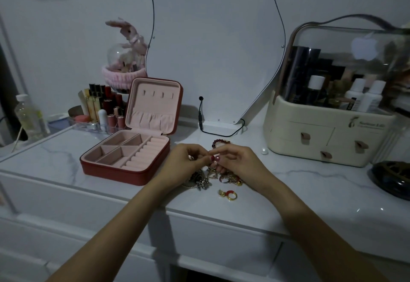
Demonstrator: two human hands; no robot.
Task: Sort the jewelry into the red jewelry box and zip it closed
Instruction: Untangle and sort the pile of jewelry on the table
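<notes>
The red jewelry box (133, 148) lies open on the white marbled tabletop (310, 193), left of centre. Its lid stands upright at the far side, and its pink-lined compartments and ring rolls hold nothing visible.

Just right of the box, near the tabletop's front edge, lies the jewelry pile (213, 177): tangled chains and rings. A red-and-gold ring (229, 194) lies just near of the pile. A dark red bead bracelet (219, 142) lies at the far side of the hands.

Both hands meet above the pile. The left hand (184, 164) has its fingers curled, fingertips directed toward the right hand. The right hand (237, 162) has its fingers curled likewise. The grip of each hand appears to pinch a small piece between the fingertips; the piece itself is too small to identify.

A cream cosmetics organiser (328, 131) stands at the far right. A lipstick tray (97, 113) stands at the far left.
</notes>
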